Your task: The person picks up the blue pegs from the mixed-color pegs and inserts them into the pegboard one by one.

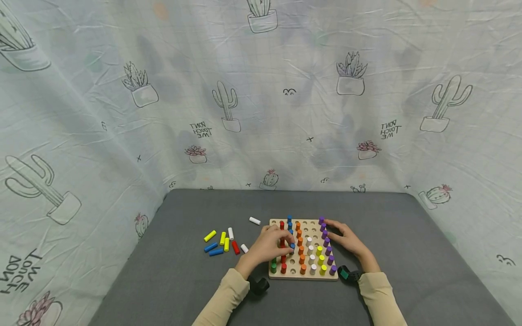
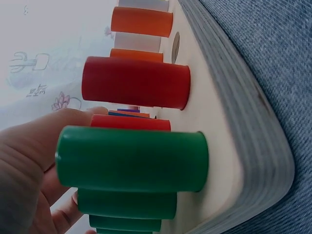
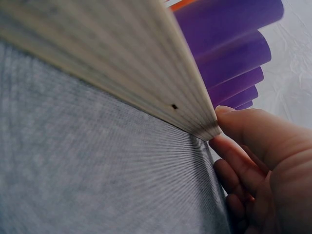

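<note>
A wooden pegboard [image 1: 303, 275] lies on the table, with coloured pegs standing in columns. Over its left part, my left hand [image 1: 269, 244] pinches a blue peg [image 1: 292, 246] between thumb and fingertips, above the blue column. Green pegs [image 2: 131, 158] and red pegs [image 2: 136, 83] stand close beside that hand in the left wrist view, and the hand hides part of both columns from the head view. My right hand [image 1: 346, 238] holds the board's right edge, its thumb by the purple pegs [image 3: 229, 29] and its fingers curled against the side.
Left of the board lie loose pegs: yellow pegs [image 1: 210, 236], blue pegs [image 1: 216, 252], a red peg [image 1: 235, 247] and white pegs [image 1: 230, 233]. Another white peg [image 1: 254, 221] lies near the board's far left corner. A patterned curtain [image 1: 261, 113] hangs behind the grey table [image 1: 163, 280].
</note>
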`<state>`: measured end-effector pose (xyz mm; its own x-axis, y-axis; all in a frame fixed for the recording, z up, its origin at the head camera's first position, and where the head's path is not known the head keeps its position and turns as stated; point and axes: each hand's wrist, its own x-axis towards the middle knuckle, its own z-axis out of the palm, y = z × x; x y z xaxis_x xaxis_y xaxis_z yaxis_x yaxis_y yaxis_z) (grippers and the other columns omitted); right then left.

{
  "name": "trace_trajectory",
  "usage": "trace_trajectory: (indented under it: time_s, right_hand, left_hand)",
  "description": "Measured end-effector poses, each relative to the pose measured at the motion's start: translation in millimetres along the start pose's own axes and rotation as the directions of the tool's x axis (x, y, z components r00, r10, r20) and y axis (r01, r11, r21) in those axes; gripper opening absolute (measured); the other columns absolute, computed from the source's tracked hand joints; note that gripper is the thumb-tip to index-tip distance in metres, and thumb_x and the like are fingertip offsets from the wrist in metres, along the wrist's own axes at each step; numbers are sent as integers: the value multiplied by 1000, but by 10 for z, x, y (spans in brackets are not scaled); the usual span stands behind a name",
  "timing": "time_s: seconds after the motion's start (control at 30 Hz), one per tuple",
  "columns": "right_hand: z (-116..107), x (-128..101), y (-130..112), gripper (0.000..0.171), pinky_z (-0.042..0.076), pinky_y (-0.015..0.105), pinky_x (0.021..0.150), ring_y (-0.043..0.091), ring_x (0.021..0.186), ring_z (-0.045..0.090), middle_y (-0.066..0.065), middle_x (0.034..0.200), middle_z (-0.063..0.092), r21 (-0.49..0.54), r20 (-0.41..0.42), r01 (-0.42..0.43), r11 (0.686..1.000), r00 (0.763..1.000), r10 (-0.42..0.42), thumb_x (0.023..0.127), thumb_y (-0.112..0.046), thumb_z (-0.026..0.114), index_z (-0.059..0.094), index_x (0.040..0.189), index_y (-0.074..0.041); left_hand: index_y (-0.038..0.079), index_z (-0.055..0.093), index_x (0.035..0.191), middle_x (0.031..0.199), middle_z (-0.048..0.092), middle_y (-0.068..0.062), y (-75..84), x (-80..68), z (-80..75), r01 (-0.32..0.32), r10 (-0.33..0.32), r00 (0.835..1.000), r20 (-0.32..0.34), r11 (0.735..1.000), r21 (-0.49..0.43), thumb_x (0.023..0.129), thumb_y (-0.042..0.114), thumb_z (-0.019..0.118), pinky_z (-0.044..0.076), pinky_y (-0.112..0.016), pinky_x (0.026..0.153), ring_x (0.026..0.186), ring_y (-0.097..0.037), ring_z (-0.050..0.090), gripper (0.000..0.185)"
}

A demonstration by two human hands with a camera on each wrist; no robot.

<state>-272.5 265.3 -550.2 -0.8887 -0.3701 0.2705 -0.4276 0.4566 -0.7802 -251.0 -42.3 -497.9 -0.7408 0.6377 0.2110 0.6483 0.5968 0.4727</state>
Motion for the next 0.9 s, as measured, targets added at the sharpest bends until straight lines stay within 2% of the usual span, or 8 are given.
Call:
trace_trajectory:
  time_s: [0.1, 0.33, 0.43, 0.77, 0.9]
  right_hand:
    - [5, -2, 0, 42, 37, 56, 94, 42, 117, 46, 24, 128, 52, -4, -2, 18, 1000, 1000, -18, 93, -10, 55, 48, 131, 3]
    - [-24, -16, -339, 41, 31, 64, 95, 49, 118, 42, 31, 128, 48, 15, 1, -44, 999, 999, 43, 90, 0, 54, 46, 129, 11]
    - [-34, -25, -402, 42, 29, 66, 95, 51, 118, 40, 33, 129, 46, 19, -3, -54, 998, 999, 54, 90, 0, 54, 45, 128, 13]
    - [-58, -35, -487, 42, 29, 66, 94, 52, 119, 38, 34, 130, 44, 29, 19, -53, 998, 998, 53, 91, 0, 53, 43, 130, 13]
    - [-49, -34, -444, 42, 29, 66, 94, 52, 119, 38, 34, 130, 44, 35, 20, -55, 998, 998, 54, 91, 0, 53, 43, 130, 13]
  left_hand:
    - [27, 66, 94, 85, 63, 18, -9, 7, 20, 1, -1, 1000, -8, 1000, 16, 82, 36, 70, 30, -40, 94, 82, -8, 44, 16]
    - [28, 66, 93, 85, 62, 19, -21, 14, 43, -10, 11, 1000, -20, 1000, 21, 82, 36, 69, 29, -39, 92, 79, -4, 40, 14]
    - [29, 66, 93, 85, 63, 18, -13, 12, 32, -10, 11, 1000, -16, 1000, 22, 82, 36, 69, 29, -41, 93, 79, -4, 40, 13]
    - [29, 66, 92, 86, 64, 17, -1, 4, 14, -9, 9, 1000, -11, 999, 35, 82, 37, 69, 28, -44, 98, 80, -3, 40, 13]
    - [29, 66, 92, 86, 64, 18, -3, 10, 15, -6, 6, 1000, -9, 999, 35, 83, 37, 69, 28, -45, 98, 81, -3, 41, 13]
